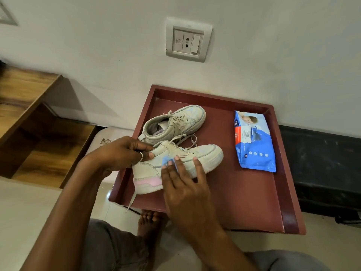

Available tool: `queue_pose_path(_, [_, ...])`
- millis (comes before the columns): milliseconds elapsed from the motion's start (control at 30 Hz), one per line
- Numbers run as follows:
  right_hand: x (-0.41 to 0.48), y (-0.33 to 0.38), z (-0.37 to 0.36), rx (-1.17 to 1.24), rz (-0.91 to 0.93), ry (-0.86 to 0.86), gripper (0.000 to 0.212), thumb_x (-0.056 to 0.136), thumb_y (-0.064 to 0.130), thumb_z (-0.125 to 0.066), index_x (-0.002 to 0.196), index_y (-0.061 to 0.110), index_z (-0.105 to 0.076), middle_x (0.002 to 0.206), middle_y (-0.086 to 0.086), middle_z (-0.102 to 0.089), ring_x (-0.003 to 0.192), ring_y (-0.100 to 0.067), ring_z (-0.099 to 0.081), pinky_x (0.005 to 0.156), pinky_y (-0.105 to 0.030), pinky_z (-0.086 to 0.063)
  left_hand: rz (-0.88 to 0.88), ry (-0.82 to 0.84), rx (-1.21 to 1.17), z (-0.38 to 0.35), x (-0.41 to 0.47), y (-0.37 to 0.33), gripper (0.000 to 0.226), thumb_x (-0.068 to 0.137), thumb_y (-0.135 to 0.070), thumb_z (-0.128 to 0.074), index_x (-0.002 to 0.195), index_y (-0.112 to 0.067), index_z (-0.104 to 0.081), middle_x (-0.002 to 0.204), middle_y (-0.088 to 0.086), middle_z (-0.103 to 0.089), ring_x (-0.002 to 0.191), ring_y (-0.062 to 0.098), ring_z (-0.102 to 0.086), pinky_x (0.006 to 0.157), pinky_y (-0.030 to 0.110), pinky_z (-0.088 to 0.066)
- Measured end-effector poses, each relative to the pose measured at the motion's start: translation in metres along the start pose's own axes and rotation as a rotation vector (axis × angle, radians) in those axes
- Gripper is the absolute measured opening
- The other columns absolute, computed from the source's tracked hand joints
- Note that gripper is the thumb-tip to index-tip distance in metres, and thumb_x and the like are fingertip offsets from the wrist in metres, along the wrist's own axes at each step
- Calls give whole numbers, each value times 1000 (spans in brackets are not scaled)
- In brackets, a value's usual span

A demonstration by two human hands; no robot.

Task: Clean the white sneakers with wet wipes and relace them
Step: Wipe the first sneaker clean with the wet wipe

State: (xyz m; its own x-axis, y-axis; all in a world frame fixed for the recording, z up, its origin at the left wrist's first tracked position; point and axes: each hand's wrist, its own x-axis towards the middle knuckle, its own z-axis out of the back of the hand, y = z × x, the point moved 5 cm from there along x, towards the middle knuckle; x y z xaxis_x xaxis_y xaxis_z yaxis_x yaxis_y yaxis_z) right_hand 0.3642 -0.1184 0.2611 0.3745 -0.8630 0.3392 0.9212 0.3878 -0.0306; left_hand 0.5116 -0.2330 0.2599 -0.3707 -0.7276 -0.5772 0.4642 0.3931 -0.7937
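Two off-white sneakers lie on a dark red tray. The near sneaker has a pink heel patch and points right; its lace trails over the tray's front edge. My left hand grips its collar at the heel end. My right hand presses a small blue wet wipe against the shoe's side with straight fingers. The far sneaker lies behind, laces loose. A blue wet wipes pack rests on the tray's right side.
The tray stands against a white wall with a socket plate. A wooden shelf unit is at the left. My bare foot and grey-trousered knees are below the tray. A black band runs along the floor at right.
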Motion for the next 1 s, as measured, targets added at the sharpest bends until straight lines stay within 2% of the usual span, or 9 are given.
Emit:
queue_pose_path(100, [1,-42,9,-65,-119,-1,43,86,17,-62,128,8,-63,131,-9,-64,132,-31,-50,112,-64,-25,16,-11,1,1,1,2,21,94,-13,-65,111,-19,-77,106,-3,-78,102,15,-73,90,35,-59])
queue_pose_path(233, [-1,-87,13,-142,-341,72,40,91,20,-52,128,7,-62,127,-9,-66,132,-32,-49,111,-62,-26,11,-12,14,1,2,1,20,95,-13,-65,107,-23,-77,105,-6,-78,100,12,-73,86,30,-59])
queue_pose_path(367, [-3,-28,1,-37,-118,14,44,88,18,-64,129,3,-61,132,-15,-62,134,-31,-48,108,-65,-31,6,-27,40,0,2,-2,20,96,-14,-64,99,-29,-77,99,-9,-79,91,6,-74,74,22,-59])
queue_pose_path(467, [-5,1,0,10,46,30,46,88,20,-64,132,5,-60,135,-12,-60,136,-30,-46,110,-64,-30,17,-25,38,1,3,-1,20,96,-14,-63,98,-29,-76,97,-10,-79,90,8,-74,72,23,-60])
queue_pose_path(600, [0,-56,11,-55,-133,16,40,90,20,-56,128,11,-64,130,-5,-65,132,-32,-50,108,-66,-31,11,-18,61,0,4,-1,20,96,-14,-63,105,-28,-76,104,-9,-78,97,10,-73,82,25,-60])
queue_pose_path(733, [0,-91,15,-101,-315,66,42,90,23,-49,128,13,-63,127,-4,-66,134,-28,-49,111,-62,-26,-4,-21,93,0,4,-2,21,96,-16,-64,99,-34,-75,102,-12,-78,98,9,-73,82,24,-59])
queue_pose_path(833, [0,-50,9,-34,-170,1,41,87,19,-61,126,7,-64,128,-10,-65,131,-28,-53,107,-65,-32,-15,-28,140,0,4,-2,22,96,-18,-64,98,-37,-75,104,-11,-77,101,11,-71,92,32,-58])
queue_pose_path(933, [-1,-9,2,32,31,34,49,82,21,-70,128,7,-63,133,-10,-63,135,-28,-48,106,-67,-32,-18,-32,148,1,4,-1,20,96,-19,-64,99,-35,-76,106,-8,-78,104,14,-71,98,42,-56])
queue_pose_path(1000, [0,-14,4,27,41,32,48,83,21,-68,129,9,-63,133,-7,-63,135,-29,-48,106,-69,-31,-33,-17,143,2,4,-1,21,96,-19,-64,100,-36,-76,108,-7,-77,105,16,-71,98,45,-56])
